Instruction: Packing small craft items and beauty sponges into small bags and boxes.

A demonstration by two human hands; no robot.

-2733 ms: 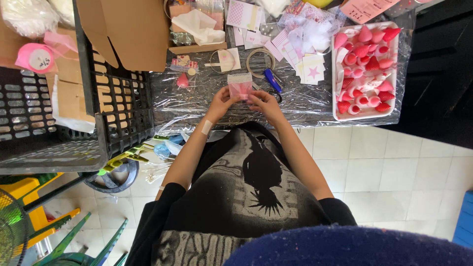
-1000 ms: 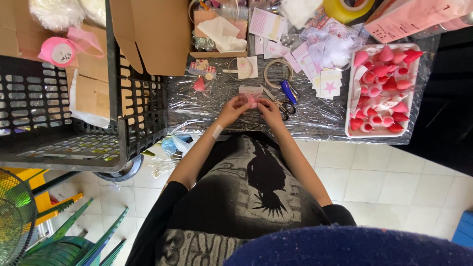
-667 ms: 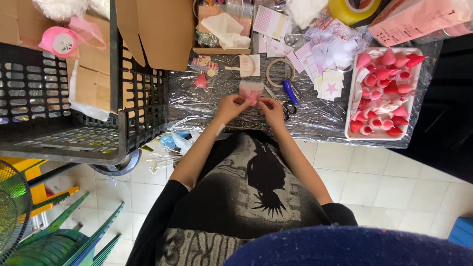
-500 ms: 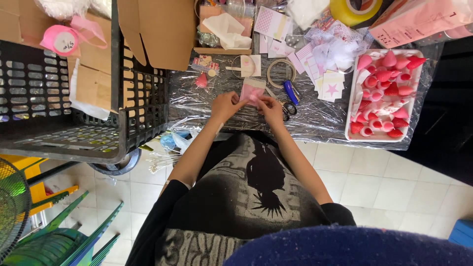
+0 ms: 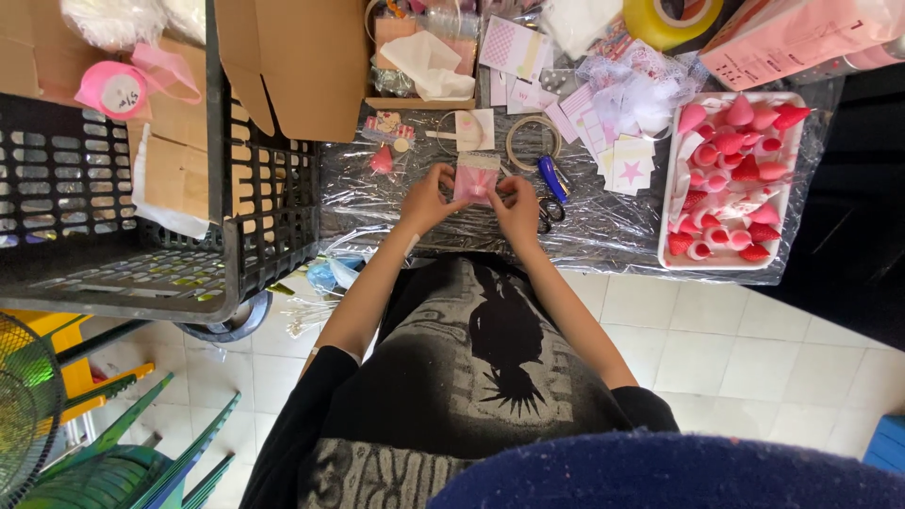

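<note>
I see my left hand (image 5: 426, 201) and right hand (image 5: 518, 209) both pinched on a small pink translucent plastic packet (image 5: 476, 178), held between them just above the table's near middle. Beyond it lie pale pink and white paper cards (image 5: 603, 132), some with a pink star, and a yellow roll of tape (image 5: 671, 19) at the far edge. A white rectangular tray (image 5: 671, 203) of pink and red cone-shaped pieces sits to the right, beside a pink flat box (image 5: 792, 38). Blue-handled scissors (image 5: 551, 184) lie just right of the packet. The table is covered in crinkled clear plastic sheeting (image 5: 377, 203). A black slatted plastic crate (image 5: 123, 236) with brown cardboard crowds the left; white floor tiles (image 5: 754, 349) lie open below.
</note>
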